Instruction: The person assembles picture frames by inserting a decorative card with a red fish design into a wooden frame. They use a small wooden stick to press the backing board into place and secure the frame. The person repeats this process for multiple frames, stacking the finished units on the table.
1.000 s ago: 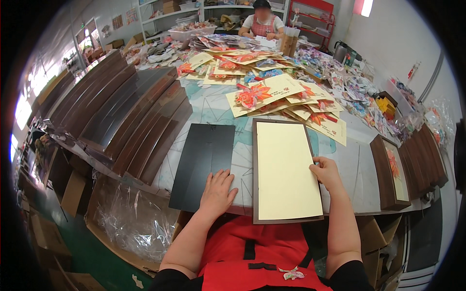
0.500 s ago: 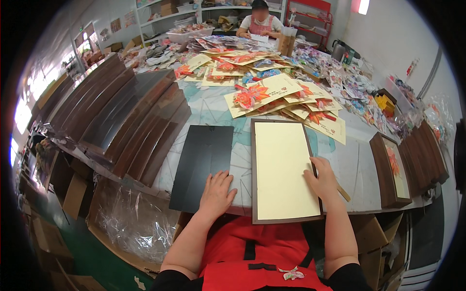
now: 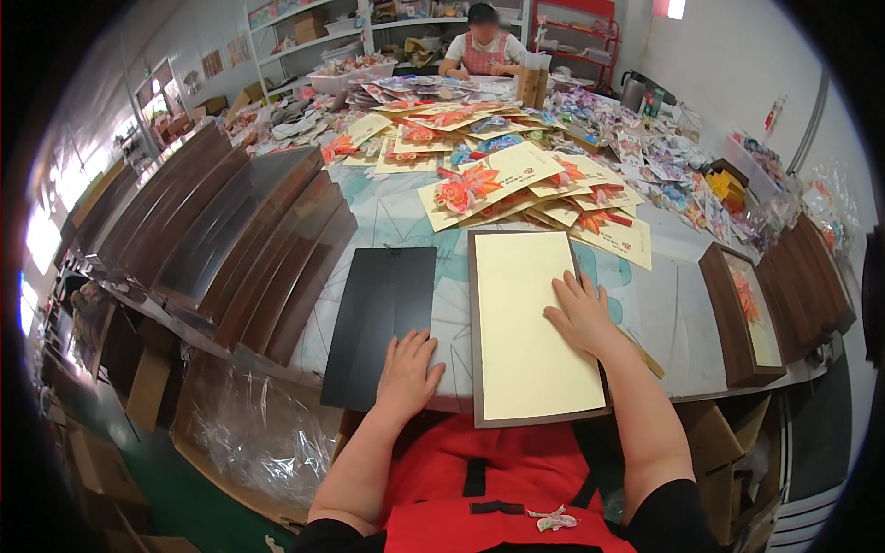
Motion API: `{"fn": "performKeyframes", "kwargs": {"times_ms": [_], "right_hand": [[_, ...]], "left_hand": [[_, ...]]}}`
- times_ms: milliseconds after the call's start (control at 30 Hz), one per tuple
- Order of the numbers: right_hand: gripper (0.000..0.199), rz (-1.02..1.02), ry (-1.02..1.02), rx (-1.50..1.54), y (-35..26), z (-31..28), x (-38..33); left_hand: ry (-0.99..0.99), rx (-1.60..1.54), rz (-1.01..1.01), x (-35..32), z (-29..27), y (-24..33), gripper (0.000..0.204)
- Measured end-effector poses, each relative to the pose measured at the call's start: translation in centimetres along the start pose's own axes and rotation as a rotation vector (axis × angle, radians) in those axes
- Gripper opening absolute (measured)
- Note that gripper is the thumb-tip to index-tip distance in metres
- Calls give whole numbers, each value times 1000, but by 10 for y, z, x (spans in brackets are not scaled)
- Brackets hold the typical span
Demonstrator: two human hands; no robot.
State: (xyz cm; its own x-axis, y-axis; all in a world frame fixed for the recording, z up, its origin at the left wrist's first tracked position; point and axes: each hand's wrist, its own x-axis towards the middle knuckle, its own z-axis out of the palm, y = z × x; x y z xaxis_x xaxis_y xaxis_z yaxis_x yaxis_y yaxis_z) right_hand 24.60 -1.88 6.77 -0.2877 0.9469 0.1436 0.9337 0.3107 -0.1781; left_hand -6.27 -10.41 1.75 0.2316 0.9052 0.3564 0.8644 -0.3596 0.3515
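A dark brown picture frame (image 3: 477, 369) lies before me at the table's front edge, with a plain pale yellow card (image 3: 521, 332) set inside its border. My right hand (image 3: 581, 311) rests on the card's upper right part, fingers spread and pointing away from me. Left of the frame is a black backing board (image 3: 380, 295) with a small hook at its far edge. Flat on the board's near right part lies my left hand (image 3: 408, 370), its fingers apart. Neither hand holds anything.
Brown frames (image 3: 267, 240) stand in a row at the left, more frames (image 3: 802, 295) at the right. Yellow cards with orange flowers (image 3: 516, 184) are piled beyond. A thin stick (image 3: 648, 358) lies right of my frame. Across the table sits a person (image 3: 484, 51).
My right hand has moved from the frame's right edge inward and farther up onto the yellow card. My left hand has stayed on the black board.
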Motion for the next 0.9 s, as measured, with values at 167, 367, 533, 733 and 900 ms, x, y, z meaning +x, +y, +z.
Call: {"fn": "performKeyframes", "kwargs": {"times_ms": [167, 367, 533, 733, 900], "right_hand": [[57, 18, 32, -6, 6, 9, 31], [56, -8, 4, -29, 16, 20, 45], [53, 43, 3, 166, 25, 16, 41], [61, -35, -193, 611, 26, -15, -36], [62, -109, -195, 617, 19, -28, -105]], "left_hand": [[1, 9, 3, -1, 0, 0, 41], [3, 21, 11, -1, 1, -1, 42], [16, 12, 26, 1, 4, -2, 42], [-18, 11, -21, -1, 5, -3, 43], [-7, 27, -9, 1, 4, 0, 43]]}}
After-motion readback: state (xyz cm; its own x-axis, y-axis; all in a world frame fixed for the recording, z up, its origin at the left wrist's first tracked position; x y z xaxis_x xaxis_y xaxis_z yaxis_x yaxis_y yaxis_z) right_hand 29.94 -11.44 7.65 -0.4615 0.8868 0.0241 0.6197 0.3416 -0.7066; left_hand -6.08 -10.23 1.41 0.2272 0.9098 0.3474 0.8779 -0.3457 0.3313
